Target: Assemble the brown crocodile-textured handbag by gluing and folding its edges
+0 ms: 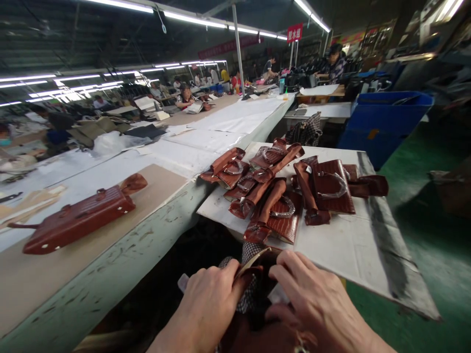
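Near the bottom of the view, over my lap, is a reddish-brown leather handbag. My left hand is closed on the left part of its raised edge, thumb toward the inside. On the other side my right hand grips the same edge with bent fingers. Part of the bag's body is hidden by my hands and the frame's lower border. Just beyond lies a pile of similar brown handbags with plastic-wrapped handles. Another brown bag rests on its side at the left.
A long worktable runs away on the left. The pile lies on a white board at my right. Behind it stands a blue bin on the green floor. A pole rises from the table, and several people sit farther back.
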Available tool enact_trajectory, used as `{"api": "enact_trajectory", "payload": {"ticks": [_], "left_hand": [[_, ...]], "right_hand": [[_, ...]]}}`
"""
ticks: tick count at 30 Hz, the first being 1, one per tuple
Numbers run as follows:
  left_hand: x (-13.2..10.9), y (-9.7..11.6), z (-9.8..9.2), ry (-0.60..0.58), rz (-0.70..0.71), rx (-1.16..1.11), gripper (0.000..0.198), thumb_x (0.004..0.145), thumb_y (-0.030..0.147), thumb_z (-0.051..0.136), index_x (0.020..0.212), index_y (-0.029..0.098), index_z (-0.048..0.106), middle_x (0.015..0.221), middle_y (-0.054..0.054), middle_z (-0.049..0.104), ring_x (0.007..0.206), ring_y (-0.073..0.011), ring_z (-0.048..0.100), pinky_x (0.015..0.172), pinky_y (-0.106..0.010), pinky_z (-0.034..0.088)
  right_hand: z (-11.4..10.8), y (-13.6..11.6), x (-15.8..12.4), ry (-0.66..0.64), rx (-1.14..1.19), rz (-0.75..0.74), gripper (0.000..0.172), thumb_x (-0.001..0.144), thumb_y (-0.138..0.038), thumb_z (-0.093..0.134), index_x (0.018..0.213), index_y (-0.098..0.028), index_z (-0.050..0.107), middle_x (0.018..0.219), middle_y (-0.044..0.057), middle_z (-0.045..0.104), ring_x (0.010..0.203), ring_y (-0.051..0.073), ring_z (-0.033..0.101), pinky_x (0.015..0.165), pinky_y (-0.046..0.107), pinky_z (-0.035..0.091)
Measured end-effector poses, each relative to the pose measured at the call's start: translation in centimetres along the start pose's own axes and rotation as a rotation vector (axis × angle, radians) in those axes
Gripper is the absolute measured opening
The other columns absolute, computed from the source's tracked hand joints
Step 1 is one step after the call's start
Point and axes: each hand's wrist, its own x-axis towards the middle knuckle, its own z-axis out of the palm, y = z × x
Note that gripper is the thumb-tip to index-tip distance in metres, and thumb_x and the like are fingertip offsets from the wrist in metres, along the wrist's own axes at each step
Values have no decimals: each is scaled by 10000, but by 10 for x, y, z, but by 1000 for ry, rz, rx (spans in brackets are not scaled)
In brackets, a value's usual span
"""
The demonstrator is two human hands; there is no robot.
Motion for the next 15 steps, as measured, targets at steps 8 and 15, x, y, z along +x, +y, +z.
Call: {"api": "enact_trajectory", "payload": {"ticks": [8, 15], "left_hand": [[4, 4, 2, 29, 14, 16, 325, 996, 304, 296, 905, 254, 603, 839, -85, 748, 812, -359, 706, 617, -352, 363], [4, -2, 4, 41, 24, 12, 290, 976, 289, 334, 896, 259, 611, 828, -73, 744, 821, -365, 701, 632, -361, 365]], "right_hand": [[8, 0, 7, -28, -91, 53, 246, 655, -224, 810, 770, -201, 594, 780, 16, 601, 636, 202, 603, 506, 292, 384], [16, 6, 3, -40, -209, -30, 168, 631, -90, 686, 611, -206, 567, 711, 24, 560, 613, 181, 538, 463, 320, 253]]}}
